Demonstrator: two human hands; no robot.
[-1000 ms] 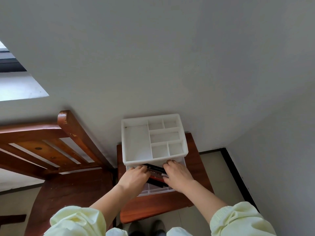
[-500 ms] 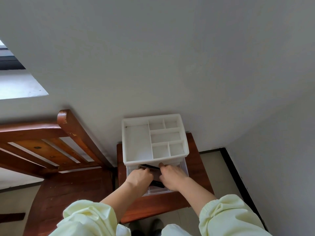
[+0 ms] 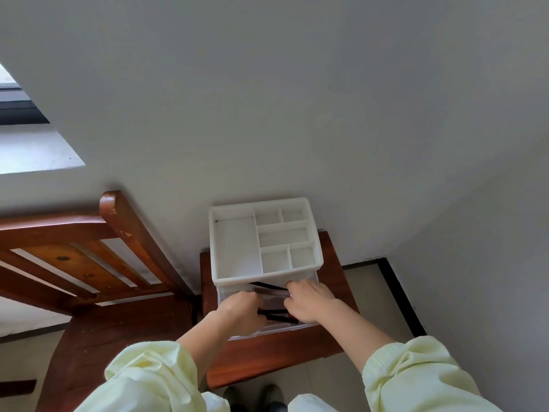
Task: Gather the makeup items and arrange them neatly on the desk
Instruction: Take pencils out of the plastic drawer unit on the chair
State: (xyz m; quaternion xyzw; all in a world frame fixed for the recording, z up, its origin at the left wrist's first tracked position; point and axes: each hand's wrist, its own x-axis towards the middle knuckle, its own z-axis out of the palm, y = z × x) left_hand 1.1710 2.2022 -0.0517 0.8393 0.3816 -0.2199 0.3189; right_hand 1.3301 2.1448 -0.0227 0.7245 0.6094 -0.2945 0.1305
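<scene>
White plastic forms the organiser (image 3: 234, 248), which stands on the small wooden worktop (image 3: 267, 358) against the wall. Its top compartments hold nothing. The clear drawer (image 3: 221, 294) beneath it is pulled out toward me, and both grips are inside it.

Position of the task items: the dark makeup sticks (image 3: 277, 314) lie in the drawer between the two grips. Their long axis runs left to right, roughly parallel to the drawer front. A further black item (image 3: 269, 285) lies deeper in the drawer, just under the organiser's front edge.

Left grip (image 3: 240, 312): fingers curled. The left end of the sticks disappears under them, so I judge this grip closed round the sticks.

Right grip (image 3: 310, 301): fingers bent down over the right end of the sticks. Whether they hold anything is hidden, so I cannot tell.

Deciding relation: the sticks lie crosswise to both forearms, and the left grip is the nearer one. My judgement is that a lift should keep this axis level and clear the drawer front wall before the sticks go to the worktop.
</scene>
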